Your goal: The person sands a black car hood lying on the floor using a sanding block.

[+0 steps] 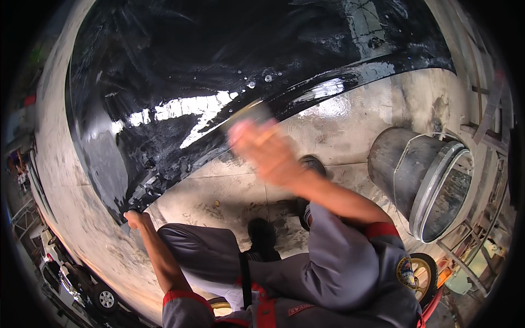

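Observation:
A large, wet, glossy black sheet (180, 60) covers the floor in front of me, with suds and bright reflections on it. My left hand (133, 218) is closed on the near left corner of the sheet. Over the sheet's near edge, my right hand (265, 153) is smeared by motion. Its fingers appear wrapped round a blurred flat tool (254, 112) with a pale yellowish edge, whose exact kind I cannot make out. Water droplets and a white glare lie on the sheet beside that tool.
A dark grey bucket (396, 161) with a wire handle stands at the right. My dark shoes (262, 235) are on the stained, wet concrete floor (224, 186). Yellow-rimmed wheels (424, 273) show beside my legs. Metal framing (481, 235) runs along the right, and vehicles (76, 279) are at the lower left.

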`<state>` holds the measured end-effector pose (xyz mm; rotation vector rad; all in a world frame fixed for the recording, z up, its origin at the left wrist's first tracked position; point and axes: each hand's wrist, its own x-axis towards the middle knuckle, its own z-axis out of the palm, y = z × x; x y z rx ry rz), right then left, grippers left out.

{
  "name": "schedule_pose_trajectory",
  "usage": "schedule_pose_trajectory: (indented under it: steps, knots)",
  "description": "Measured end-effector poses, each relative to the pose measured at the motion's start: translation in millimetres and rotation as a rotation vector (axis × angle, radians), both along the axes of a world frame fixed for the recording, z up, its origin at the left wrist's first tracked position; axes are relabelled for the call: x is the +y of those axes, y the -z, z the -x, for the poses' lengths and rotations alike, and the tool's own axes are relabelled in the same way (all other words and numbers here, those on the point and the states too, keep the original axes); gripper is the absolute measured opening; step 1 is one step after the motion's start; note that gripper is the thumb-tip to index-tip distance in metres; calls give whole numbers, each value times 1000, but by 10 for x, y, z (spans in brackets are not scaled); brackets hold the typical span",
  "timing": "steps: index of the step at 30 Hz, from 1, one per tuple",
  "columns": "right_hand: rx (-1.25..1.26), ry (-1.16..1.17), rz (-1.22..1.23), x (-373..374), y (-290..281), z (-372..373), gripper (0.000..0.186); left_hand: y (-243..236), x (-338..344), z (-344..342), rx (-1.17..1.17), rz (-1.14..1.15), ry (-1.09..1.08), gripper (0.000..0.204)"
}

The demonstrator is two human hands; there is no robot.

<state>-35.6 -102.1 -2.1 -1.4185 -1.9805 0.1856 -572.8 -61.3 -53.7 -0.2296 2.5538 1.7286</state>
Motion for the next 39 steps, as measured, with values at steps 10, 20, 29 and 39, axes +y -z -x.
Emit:
schedule_pose_trajectory:
  steps: [10, 20, 29, 39]
  knots:
    - [20, 479, -39, 97, 233, -690, 49, -86, 50, -77, 41, 92, -30, 61]
    - [-106, 623, -135, 221, 10, -1037, 46, -177, -54, 47, 55, 39, 30, 50]
    - [26, -151, 498, -210, -1016, -1190, 62, -74, -26, 353, -39, -3, -17, 50]
    - [-299, 1183, 197, -2588, -1084, -3823, 31, -96, -158, 436, -255, -287, 395, 50]
